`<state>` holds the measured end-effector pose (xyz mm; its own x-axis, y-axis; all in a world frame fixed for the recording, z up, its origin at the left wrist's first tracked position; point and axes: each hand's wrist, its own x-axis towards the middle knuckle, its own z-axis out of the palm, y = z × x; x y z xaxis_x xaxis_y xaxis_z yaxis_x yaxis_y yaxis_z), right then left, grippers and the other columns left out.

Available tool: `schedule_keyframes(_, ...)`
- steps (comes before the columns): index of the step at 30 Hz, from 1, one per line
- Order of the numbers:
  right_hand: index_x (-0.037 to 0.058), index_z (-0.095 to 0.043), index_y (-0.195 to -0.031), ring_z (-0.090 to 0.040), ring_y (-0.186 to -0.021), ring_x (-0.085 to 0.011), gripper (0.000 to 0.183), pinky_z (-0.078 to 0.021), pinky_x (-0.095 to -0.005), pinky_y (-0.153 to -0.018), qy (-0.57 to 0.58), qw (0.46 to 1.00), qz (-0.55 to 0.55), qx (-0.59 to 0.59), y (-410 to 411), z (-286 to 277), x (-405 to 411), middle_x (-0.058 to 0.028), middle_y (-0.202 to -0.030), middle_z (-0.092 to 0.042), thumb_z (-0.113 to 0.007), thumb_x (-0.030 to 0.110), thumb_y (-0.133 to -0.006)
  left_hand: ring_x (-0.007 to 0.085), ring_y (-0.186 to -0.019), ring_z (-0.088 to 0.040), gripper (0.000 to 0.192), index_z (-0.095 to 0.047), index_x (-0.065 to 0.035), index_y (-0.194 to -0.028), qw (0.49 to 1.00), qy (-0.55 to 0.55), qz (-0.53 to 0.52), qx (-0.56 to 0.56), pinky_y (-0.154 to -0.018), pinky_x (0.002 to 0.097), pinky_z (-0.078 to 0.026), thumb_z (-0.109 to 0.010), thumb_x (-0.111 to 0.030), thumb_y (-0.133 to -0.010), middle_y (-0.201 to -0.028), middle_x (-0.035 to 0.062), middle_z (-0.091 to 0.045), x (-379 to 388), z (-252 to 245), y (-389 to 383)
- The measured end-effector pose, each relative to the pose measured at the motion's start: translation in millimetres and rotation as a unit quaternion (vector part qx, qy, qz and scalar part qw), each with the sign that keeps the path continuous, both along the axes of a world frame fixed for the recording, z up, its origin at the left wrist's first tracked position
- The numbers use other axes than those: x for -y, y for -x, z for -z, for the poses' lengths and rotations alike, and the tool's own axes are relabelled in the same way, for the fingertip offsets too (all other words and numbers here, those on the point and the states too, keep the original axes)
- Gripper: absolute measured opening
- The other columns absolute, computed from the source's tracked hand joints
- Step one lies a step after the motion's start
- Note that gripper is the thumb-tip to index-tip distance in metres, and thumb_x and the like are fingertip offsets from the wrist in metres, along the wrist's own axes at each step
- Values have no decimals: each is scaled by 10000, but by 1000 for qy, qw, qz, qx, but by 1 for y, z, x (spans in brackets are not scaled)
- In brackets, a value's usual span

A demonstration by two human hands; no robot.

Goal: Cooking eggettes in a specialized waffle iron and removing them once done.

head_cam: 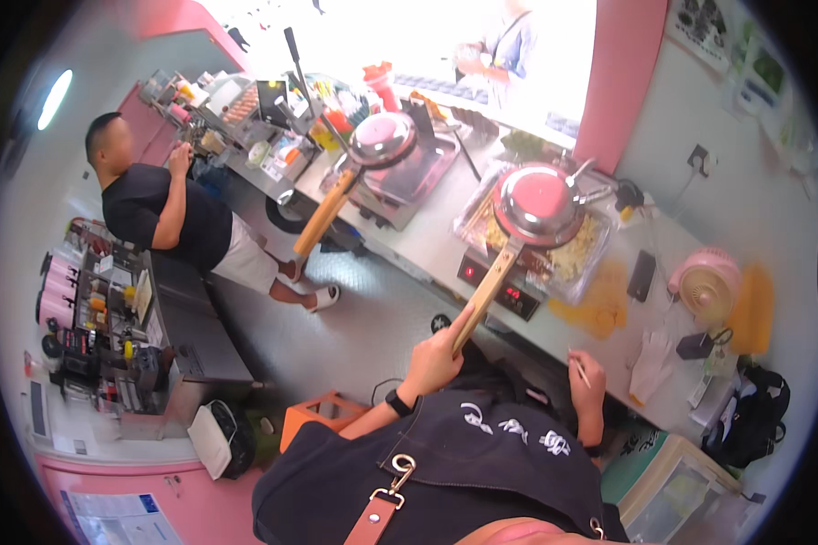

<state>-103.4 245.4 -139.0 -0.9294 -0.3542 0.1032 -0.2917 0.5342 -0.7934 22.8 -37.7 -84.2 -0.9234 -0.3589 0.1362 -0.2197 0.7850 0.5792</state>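
Observation:
My left hand, with a dark band on its wrist, grips the wooden handle of a round, polished metal pan. The domed pan is over a plastic-lined tray of pale, chopped-looking food; whether it touches the tray is hidden. Between the fingers of my right hand is a thin pale stick, held low by the counter's front edge. A second domed pan sits farther left above a metal griddle, its wooden handle jutting past the counter edge.
Two control panels with red lit displays line the counter front. A pink fan, a black phone-like slab and white cloth gloves lie rightward. A co-worker stands left. An orange stool is on the floor.

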Motion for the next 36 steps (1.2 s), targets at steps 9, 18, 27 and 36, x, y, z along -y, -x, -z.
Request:
schedule_keyframes(9,15,-689,-931,-679,-798,-352,112,-523,-409,-721,-11,999,44,-11,-4,12,-11,-189,-854,-689,-647,94,-863,401,-738,-661,875,-309,-353,-1540,999,-14,24,21,-662,512,-533,-628,-78,-773,-818,186,-646,-2,15,-2)
schedule_keyframes(18,62,-694,-965,-669,-879,-375,120,-531,-426,-742,-20,1000,-14,-15,5,1,-9,-170,-931,-698,-637,135,-888,433,-1124,-601,756,-360,-210,-1526,972,-146,111,147,-957,473,-494,-719,-280,-865,-1256,238,-597,27,-24,-7)
schedule_keyframes(27,52,-701,-976,-676,-888,-366,135,-530,-414,-745,-54,996,-57,-29,25,-9,-15,-169,-935,-705,-644,132,-884,280,-1308,-520,660,-508,1,-1407,920,-117,230,-296,-1135,415,-339,-698,-314,-860,-1419,182,-534,78,-281,-8)
schedule_keyframes(36,7,-686,-989,-693,-783,-302,147,-519,-355,-688,-18,993,-73,-94,34,-34,-6,-174,-886,-702,-647,115,-897,453,-1307,-498,1089,8,-54,-1583,748,-37,556,-362,-1086,611,-371,-510,-716,-890,-1492,302,-392,90,-369,4)
